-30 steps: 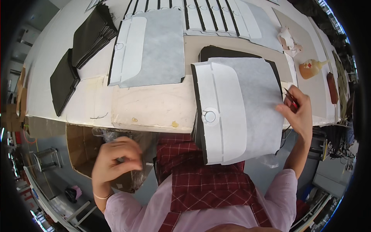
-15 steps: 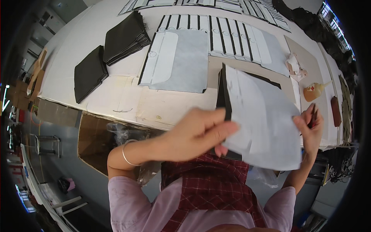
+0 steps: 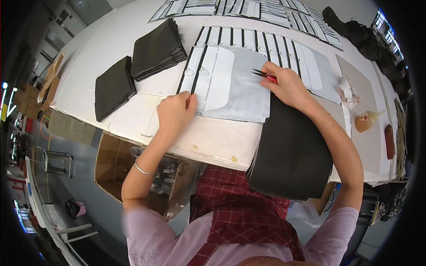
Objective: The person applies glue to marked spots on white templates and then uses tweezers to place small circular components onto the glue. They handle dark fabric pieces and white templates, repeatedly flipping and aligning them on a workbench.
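Cardboard box [image 3: 113,170] under table [image 3: 84,95], plastic inside.

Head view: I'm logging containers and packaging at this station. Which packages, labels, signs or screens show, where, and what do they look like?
Cardboard box: under the table's near edge, below the left hand; brown, open-topped, holding crumpled clear plastic.
Squeeze bottle: on the table at far right; small, amber, with a pointed nozzle.
Cardboard pieces: at the far left edge; flat, brown.
No screens or signs can be made out.
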Demonstrator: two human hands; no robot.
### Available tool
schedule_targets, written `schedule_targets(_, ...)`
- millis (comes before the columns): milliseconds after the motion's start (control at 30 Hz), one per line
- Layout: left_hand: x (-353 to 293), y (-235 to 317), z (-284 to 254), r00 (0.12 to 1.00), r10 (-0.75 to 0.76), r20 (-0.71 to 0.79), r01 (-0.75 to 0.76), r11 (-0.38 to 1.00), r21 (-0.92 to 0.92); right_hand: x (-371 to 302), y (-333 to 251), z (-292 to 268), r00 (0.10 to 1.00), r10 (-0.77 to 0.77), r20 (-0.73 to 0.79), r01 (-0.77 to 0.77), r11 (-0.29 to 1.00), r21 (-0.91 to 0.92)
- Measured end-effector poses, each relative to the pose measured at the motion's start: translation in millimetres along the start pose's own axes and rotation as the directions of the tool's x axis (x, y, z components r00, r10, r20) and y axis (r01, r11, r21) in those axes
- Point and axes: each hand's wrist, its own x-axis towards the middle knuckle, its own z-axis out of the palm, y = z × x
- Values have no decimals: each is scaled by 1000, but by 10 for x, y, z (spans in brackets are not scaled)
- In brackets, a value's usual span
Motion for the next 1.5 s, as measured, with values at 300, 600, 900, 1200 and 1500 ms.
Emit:
schedule_targets(300,57,23,30,999,33,44,-36,997,71,-123,168,-146,1000,23,-21,-23,999,26)
schedule_targets(600,121,646,-280,975,218,43,-218,976,-3,-1886,295,-1424,820,128,-558,-214,973,-91)
schedule_targets(900,-21,2417,211,637,680,363,-155,574,-804,-2819,349,-1238,738,492,-462,-466,866,178)
schedule_targets(1200,212,2722,578,354,864,357,-322,471,-821,-2910,335,-1027,878,446,-175,-400,883,245)
schedule_targets(1500,350,2749,490,264,764,589,13,608,-794,-2679,369,-904,959,258,-117,-257,966,25)
